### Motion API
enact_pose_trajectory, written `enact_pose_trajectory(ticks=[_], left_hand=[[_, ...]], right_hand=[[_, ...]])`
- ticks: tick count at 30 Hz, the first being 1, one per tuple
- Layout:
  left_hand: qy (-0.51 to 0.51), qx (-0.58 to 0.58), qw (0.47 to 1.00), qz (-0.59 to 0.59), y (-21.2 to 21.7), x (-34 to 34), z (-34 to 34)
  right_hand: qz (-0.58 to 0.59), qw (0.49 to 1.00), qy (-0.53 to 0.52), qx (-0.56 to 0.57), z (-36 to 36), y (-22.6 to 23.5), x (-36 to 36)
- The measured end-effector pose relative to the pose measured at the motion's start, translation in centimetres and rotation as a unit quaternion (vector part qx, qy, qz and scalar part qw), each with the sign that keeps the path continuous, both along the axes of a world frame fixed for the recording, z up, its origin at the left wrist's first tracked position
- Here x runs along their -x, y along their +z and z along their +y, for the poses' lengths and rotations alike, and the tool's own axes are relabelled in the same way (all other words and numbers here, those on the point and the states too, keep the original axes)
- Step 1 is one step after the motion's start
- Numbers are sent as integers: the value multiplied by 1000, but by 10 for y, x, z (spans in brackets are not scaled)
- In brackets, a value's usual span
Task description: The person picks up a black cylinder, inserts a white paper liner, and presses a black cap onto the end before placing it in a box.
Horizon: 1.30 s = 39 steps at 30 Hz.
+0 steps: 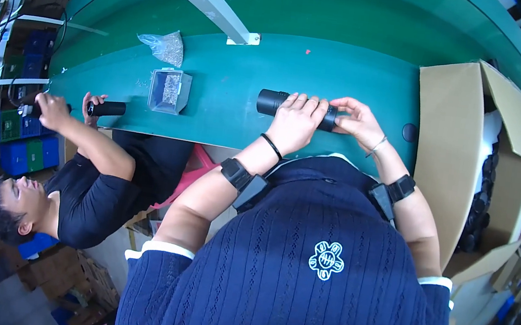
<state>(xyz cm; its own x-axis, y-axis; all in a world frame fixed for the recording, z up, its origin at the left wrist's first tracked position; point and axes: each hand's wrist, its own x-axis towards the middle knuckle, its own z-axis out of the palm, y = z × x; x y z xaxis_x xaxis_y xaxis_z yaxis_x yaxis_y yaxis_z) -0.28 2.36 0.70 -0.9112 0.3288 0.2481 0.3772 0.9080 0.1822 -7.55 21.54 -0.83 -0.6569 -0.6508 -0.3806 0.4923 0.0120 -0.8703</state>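
Note:
A black cylinder (269, 102) lies on its side on the green bench top, its left end free. Over its middle my left hand (297, 117) is closed, fingers wrapped across the top. My right hand (359, 124) is closed at the cylinder's right end, thumb and fingers against its rim. Whether a separate part sits between those fingers is hidden. To the right of my right hand, a flat black disc (409, 133) rests on the bench.
A cardboard box (448, 121) with black round parts stands at the right. Left on the bench are a grey bin (180, 100) of small metallic pieces and a plastic bag (171, 49). A co-worker (95, 196) sits at the left holding a black cylinder (107, 109). A metal post (209, 4) meets the bench.

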Motion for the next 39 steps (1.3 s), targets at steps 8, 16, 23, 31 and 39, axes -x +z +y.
enact_pose_trajectory(ticks=[8, 16, 23, 31, 39], left_hand=[[8, -50, 998, -25, 15, 3, 7], [4, -28, 1000, -3, 3, 3, 3], [-13, 6, 999, 38, 0, 8, 5], [-38, 37, 998, 25, 3, 6, 10], [-24, -3, 1000, 17, 9, 8, 6]], right_hand=[[66, 995, -21, -65, 11, -33, 3], [-26, 999, -19, 13, 10, -1, -7], [-37, 999, -9, 17, 14, -8, -5], [6, 999, -22, 50, 17, -21, -9], [-15, 998, -54, -28, 31, -34, -6]])
